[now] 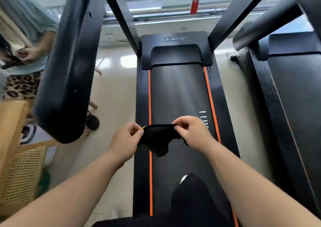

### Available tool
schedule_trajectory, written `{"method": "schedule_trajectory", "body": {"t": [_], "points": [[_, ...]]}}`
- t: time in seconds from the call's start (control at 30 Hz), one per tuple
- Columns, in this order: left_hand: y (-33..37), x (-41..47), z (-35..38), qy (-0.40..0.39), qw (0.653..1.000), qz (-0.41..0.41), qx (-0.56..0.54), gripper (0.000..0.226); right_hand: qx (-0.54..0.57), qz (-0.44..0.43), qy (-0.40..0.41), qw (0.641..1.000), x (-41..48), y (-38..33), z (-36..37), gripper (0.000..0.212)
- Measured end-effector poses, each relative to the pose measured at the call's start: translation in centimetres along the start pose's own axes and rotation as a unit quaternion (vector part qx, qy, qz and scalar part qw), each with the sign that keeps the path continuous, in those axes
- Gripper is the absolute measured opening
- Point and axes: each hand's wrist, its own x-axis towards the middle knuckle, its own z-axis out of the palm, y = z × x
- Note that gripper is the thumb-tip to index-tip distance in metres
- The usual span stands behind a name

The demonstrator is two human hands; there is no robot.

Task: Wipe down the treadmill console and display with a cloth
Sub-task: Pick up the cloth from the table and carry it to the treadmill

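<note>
Fingers (139, 129) of the left hand (124, 142) pinch the left top corner of a black cloth (159, 139), and the right hand (193, 133) pinches its right top corner, so the cloth hangs stretched between them, near, above the treadmill belt (178, 94); an orange stripe (149, 94) edges the belt on each side; at far left stands another person (29, 53), beside the thick black handrail (69, 70)

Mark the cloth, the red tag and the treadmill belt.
cloth (157, 136): head view, middle of the black fabric.
red tag (194, 6): head view, middle of the tag body.
treadmill belt (177, 94): head view, bare running surface.
</note>
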Motion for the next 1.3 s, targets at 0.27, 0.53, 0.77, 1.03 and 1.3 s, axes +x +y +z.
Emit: {"method": "schedule_trajectory", "body": {"t": [0.27,0.53,0.77,1.03,1.3], "points": [[14.9,-1.4,0.1,0.02,1.0,0.013,0.015,0.011,-0.018,-0.012,-0.003,1.0,-0.1,-5.5,-13.0,0.018],[21.5,0.4,-3.6,0.047,0.998,0.039,0.014,0.019,-0.071,-0.033,-0.043,0.996,3.3,-10.4,-18.6,0.009],[25.4,7.9,-4.7,0.044,0.996,0.072,-0.017,0.015,-0.133,-0.044,-0.035,0.99,10.3,-12.0,-21.8,0.01],[31.9,19.8,-8.1,0.004,0.992,0.112,-0.061,0.011,-0.177,-0.031,0.063,0.982,20.5,-16.1,-25.4,0.009],[39.5,28.0,-10.9,0.011,0.981,0.153,-0.114,0.013,-0.129,-0.064,0.173,0.974,28.3,-21.6,-30.2,0.007]]}}
